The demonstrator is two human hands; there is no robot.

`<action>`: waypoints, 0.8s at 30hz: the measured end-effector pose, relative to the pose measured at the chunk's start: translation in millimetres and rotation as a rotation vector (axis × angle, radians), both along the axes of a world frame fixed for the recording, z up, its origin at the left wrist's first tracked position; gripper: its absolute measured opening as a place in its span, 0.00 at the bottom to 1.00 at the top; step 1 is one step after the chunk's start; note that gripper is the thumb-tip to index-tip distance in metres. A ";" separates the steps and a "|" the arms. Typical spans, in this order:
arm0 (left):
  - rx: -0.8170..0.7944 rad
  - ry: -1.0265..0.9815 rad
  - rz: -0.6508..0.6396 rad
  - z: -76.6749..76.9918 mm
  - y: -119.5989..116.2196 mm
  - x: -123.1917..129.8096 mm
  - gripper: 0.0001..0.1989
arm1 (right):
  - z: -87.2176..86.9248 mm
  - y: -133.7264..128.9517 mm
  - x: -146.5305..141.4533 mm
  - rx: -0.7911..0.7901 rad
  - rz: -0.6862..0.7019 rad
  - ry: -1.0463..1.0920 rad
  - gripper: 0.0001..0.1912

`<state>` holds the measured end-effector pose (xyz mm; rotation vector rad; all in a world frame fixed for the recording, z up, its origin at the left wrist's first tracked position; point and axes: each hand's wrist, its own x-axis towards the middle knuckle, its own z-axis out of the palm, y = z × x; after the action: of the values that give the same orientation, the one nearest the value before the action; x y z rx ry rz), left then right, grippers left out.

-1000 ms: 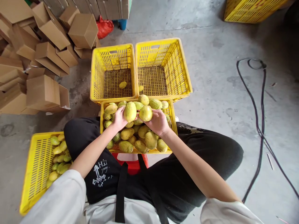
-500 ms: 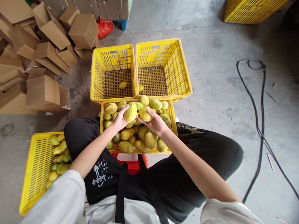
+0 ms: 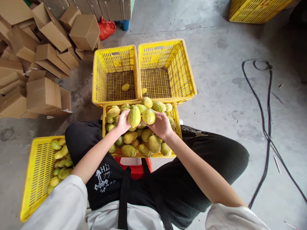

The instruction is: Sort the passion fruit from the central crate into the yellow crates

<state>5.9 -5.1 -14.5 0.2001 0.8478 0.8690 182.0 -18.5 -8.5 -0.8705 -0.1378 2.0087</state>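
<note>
My left hand (image 3: 123, 123) is closed around a yellow-green papaya (image 3: 134, 117), which it holds nearly upright. In my right hand (image 3: 163, 126) is a rounder-looking yellow papaya (image 3: 149, 116), with one end turned up toward me. The two fruits are side by side, a small gap between them. Both hands are above a yellow plastic crate (image 3: 177, 124) heaped with papayas (image 3: 154, 143) between my knees. Part of the heap is hidden by my hands.
Beyond stand two yellow crates: the left crate (image 3: 99, 75) holds one papaya (image 3: 125, 87), and another papaya (image 3: 144, 90) lies in the right crate (image 3: 182, 73). A further crate (image 3: 35, 172) of papayas is at my left. Cardboard boxes (image 3: 43, 95) pile up left; a black cable (image 3: 269, 111) lies right.
My right hand has turned its papaya, so the end now faces up and the thumb has slid off its top to the side. The left papaya has tilted slightly more upright.
</note>
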 end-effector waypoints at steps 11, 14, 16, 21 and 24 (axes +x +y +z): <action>-0.009 0.013 -0.025 0.2 -0.2 0.0 0.14 | 0.1 -0.1 -1.6 -0.019 0.032 -0.034 0.10; 0.035 0.068 -0.023 0.5 -1.9 1.0 0.13 | 0.4 -0.8 -3.1 0.022 0.038 -0.053 0.08; 0.073 0.098 -0.067 0.8 -2.6 1.6 0.15 | 0.0 -1.2 -4.0 0.040 0.043 -0.066 0.08; 0.158 0.184 -0.153 -1.2 -4.7 3.2 0.16 | 1.3 -2.8 -5.1 0.117 0.036 -0.092 0.08; 0.172 0.211 -0.141 -4.6 -5.5 3.5 0.16 | 3.9 -3.9 -5.7 0.115 0.033 -0.096 0.10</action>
<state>9.4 -10.6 -19.1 0.5038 0.9433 0.7977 176.4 -22.5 -4.6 -0.8963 -0.3204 1.9697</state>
